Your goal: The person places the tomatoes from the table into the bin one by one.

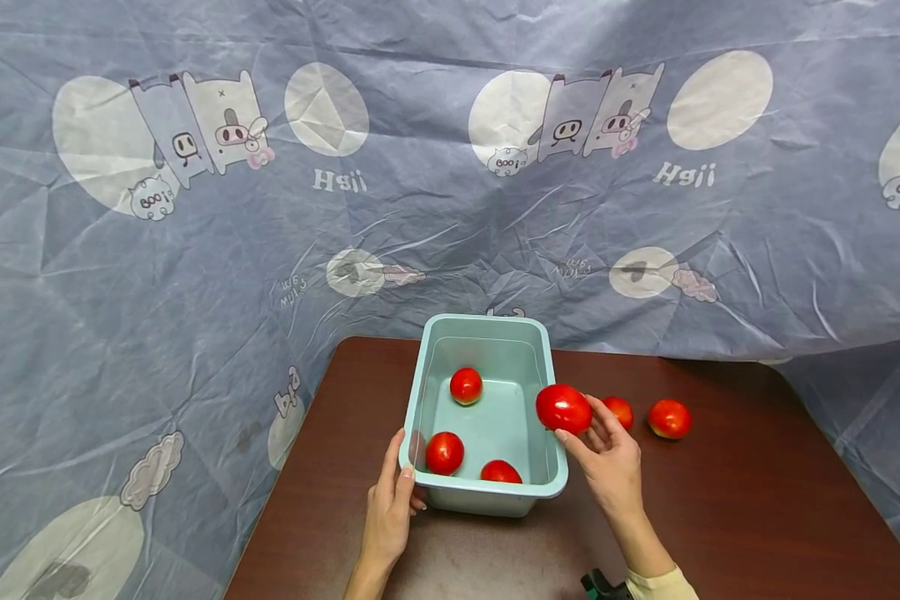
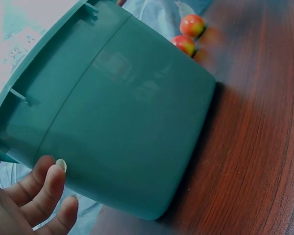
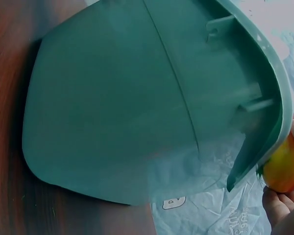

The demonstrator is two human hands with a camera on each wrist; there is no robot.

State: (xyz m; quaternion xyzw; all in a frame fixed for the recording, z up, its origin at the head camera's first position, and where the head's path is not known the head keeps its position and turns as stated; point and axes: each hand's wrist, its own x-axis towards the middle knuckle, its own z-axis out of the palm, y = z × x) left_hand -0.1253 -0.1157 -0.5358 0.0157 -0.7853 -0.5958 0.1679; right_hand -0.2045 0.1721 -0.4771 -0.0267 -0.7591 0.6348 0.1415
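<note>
Left hand (image 1: pixel 392 510): thumb opposed to bent fingers in a grip; left forearm (image 1: pixel 369 575) slanted inward. Right hand (image 1: pixel 613 465): thumb and fingers pinching; right forearm (image 1: pixel 643 546) slanted inward.

One plastic bin (image 1: pixel 487 421), pale blue-green, rectangular with rounded corners, standing upright; we record the left hand (image 1: pixel 392 508) gripping its near left corner. One glossy red tomato (image 1: pixel 564 409), pinched by the right hand (image 1: pixel 613 467), raised at the right rim. Inside we count three red tomatoes (image 1: pixel 445 452), the nearest partly hidden by the near rim. Right of the bin, two loose tomatoes (image 1: pixel 669 418), near each other, one partly behind the right hand.
</note>
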